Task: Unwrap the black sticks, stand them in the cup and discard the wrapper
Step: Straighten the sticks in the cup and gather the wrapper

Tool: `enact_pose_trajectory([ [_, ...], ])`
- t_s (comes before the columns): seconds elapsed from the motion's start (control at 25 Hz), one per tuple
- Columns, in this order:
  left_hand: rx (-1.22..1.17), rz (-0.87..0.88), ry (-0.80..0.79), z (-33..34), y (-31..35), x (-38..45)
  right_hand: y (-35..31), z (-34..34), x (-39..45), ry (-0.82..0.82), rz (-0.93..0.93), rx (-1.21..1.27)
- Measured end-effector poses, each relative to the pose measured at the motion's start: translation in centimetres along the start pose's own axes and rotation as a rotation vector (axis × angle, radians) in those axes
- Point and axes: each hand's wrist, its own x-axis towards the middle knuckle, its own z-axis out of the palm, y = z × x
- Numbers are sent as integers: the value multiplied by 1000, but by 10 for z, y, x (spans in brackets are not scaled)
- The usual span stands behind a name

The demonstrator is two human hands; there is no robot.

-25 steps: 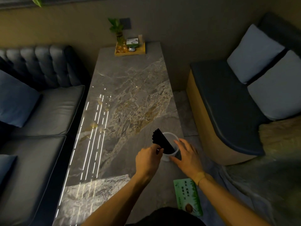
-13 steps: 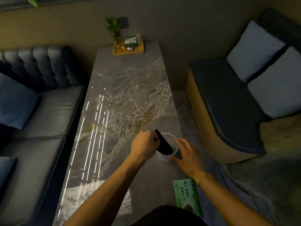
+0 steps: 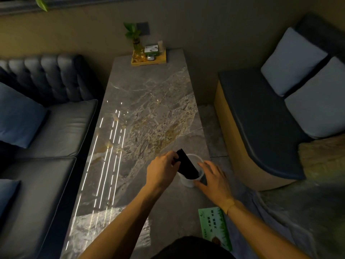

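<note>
cup (image 3: 190, 181) on counter (image 3: 149, 101) near right edge | sticks (image 3: 187, 166) in cup, tilted left | left hand (image 3: 161, 170) left of cup, right hand (image 3: 212, 176) right | tray (image 3: 148, 61) at far end

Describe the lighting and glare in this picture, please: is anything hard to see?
Head view: dim room; bright streaks of glare on the marble table; the black sticks merge into one dark mass in the cup; wide-angle bending at the edges.
</note>
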Motion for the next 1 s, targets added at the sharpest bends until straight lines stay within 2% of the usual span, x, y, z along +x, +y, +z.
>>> enact_pose_trajectory([
  [0.08,-78,-40,65,-2,-7,-9,-1,2,-3,18,-11,1],
  [0.2,-150,-94,98,1,-27,-35,0,4,-18,197,-83,-5],
  [0.24,-160,-106,74,3,-37,-46,1,5,-25,248,-118,-17],
  [0.32,-168,-141,-48,8,-59,-71,3,11,-38,239,-175,-44],
  [0.4,-107,-171,-252,11,-81,-92,6,18,-46,94,-207,-102],
  [0.48,6,-199,-426,8,-102,-113,4,21,-49,-169,-197,-207],
  [0.6,126,-238,-534,-6,-133,-137,-9,24,-47,-430,-171,-346],
  [0.76,214,-305,-579,-37,-181,-158,-40,37,-36,-528,-231,-449],
  [1.0,301,-344,-583,-76,-261,-182,-112,81,-21,-520,-249,-509],
])
